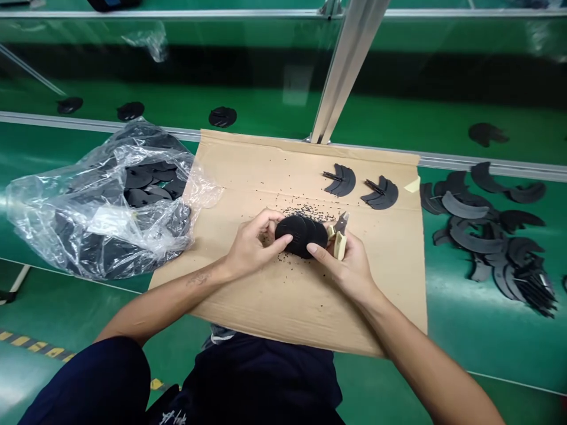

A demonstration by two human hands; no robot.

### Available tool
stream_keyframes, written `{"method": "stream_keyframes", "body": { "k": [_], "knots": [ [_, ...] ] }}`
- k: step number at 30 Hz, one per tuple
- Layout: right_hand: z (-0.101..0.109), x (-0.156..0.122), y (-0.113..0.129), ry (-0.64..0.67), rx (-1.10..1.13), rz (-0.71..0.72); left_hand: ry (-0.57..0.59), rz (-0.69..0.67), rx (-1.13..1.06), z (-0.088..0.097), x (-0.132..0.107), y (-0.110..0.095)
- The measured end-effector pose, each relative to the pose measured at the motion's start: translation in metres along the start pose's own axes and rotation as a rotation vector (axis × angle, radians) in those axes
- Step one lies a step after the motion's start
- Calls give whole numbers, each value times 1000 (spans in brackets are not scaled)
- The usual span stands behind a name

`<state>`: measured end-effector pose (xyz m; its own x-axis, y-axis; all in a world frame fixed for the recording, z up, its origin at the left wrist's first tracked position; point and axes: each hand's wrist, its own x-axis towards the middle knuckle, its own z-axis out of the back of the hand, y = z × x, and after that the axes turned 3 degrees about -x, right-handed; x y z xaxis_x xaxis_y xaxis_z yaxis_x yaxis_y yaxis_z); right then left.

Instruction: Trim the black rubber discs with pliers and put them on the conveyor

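At the centre of the cardboard sheet (274, 319), the left hand (252, 245) firmly grips a stack of black discs (296, 235); the right hand (348, 265) closes around cream-handled side cutters (339, 245) at the stack's three o'clock edge, a steady hold.

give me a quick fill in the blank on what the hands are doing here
1. The left hand holds a stack of black discs, and the ___ hand holds the small cutters.
2. More black pieces lie inside a clear plastic ___ at the left.
3. Black crumbs are scattered on the ___ sheet.

Missing words: right; bag; cardboard
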<state>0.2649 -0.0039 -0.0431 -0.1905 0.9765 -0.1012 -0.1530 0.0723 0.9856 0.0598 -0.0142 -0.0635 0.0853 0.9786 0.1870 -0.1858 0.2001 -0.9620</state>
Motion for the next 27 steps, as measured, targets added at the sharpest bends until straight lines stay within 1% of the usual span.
{"method": "stream_keyframes", "body": {
  "k": [3,7,9,11,14,16,18,20,23,27],
  "knots": [
    [-1,-1,0,0,-37,50,13,14,-19,0,1,-2],
    [-1,-3,0,26,-111,149,90,-39,-100,2,4,-3],
    [-1,-3,1,26,-161,191,121,-74,-93,4,6,-4],
    [1,-2,3,0,-228,259,141,-129,-2,7,7,-5],
    [4,-2,6,-35,-344,426,172,-266,187,10,6,-8],
    [4,-2,5,-7,-412,535,198,-356,270,10,4,-8],
    [4,-2,3,34,-464,602,207,-408,295,9,3,-8],
    [3,-2,0,47,-474,643,195,-417,263,9,3,-9],
    [2,-3,-5,31,-426,715,158,-411,144,10,5,-12],
    [-1,-4,-7,23,-394,782,133,-482,56,10,6,-14]
  ]
}}
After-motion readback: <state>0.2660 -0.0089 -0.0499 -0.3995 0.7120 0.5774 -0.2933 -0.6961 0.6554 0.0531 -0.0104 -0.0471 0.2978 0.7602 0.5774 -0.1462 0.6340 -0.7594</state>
